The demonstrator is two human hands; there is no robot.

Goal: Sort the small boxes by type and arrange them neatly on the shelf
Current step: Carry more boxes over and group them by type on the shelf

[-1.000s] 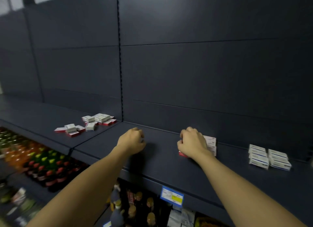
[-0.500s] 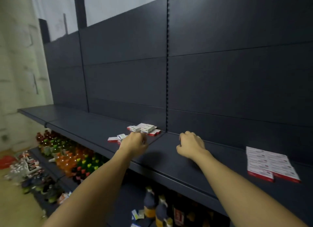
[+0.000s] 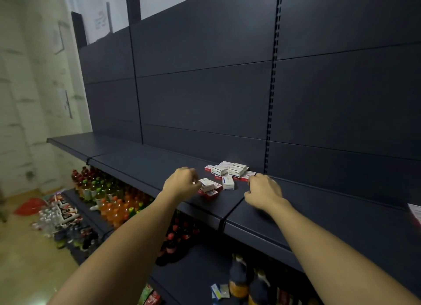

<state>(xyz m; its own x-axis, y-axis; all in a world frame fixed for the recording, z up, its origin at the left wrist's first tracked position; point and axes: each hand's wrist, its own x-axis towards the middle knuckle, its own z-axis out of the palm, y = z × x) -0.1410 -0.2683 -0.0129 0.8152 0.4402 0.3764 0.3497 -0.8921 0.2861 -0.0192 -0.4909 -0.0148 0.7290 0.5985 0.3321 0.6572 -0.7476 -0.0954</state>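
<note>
Small white cardboard boxes (image 3: 229,171), some with red edges, lie in a loose jumble on the dark matte metal shelf (image 3: 148,162), near its back panel, at about 12 o'clock from my hands. I see my left hand (image 3: 182,183) with fingers curled, its fingertips against the flat rectangular boxes (image 3: 208,187) at the pile's 8 o'clock; whether it pinches one I cannot tell. My right hand (image 3: 263,189), fingers bent and holding nothing, sits at the pile's 4 o'clock, just beside a red-edged box (image 3: 245,176). Below, at 7 o'clock, glossy plastic drink bottles (image 3: 109,197) with coloured caps crowd a lower shelf.
</note>
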